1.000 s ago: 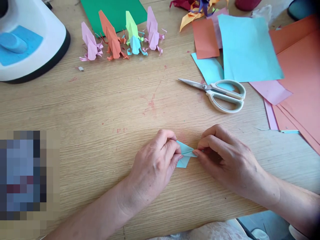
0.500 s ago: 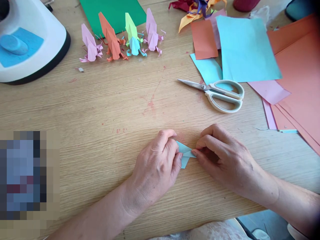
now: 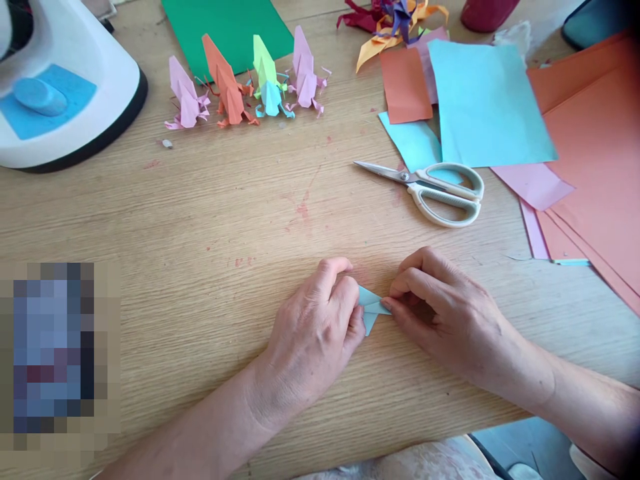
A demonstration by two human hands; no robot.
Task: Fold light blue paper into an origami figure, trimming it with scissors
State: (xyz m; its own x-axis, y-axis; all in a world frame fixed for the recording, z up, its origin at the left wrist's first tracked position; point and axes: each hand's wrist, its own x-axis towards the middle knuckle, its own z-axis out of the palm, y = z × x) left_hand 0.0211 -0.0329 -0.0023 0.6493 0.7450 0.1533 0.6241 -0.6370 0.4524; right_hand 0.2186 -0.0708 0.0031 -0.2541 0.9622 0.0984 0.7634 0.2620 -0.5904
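A small piece of folded light-blue paper (image 3: pixel 371 308) is held low over the wooden table, between my two hands. My left hand (image 3: pixel 320 320) is closed on its left part, thumb and curled fingers covering much of it. At the paper's pointed right end, my right hand (image 3: pixel 440 313) pinches the tip between thumb and forefinger. Beyond my right hand lie scissors (image 3: pixel 425 190) with white handles, blades pointing left and nearly closed. Only the middle of the folded paper shows, with a crease and a flap pointing down.
Several folded paper figures (image 3: pixel 230 93) stand in a row at the back, before a green sheet (image 3: pixel 240 30). Blue square paper (image 3: pixel 493 103) and orange sheets (image 3: pixel 600 173) lie at right. A white device (image 3: pixel 95 100) occupies the back left; a dark red container (image 3: pixel 487 13) is behind.
Both hands keep their hold on the folded paper, with a slight shift of the left fingers covering a little more of it. The whole view has tilted slightly.
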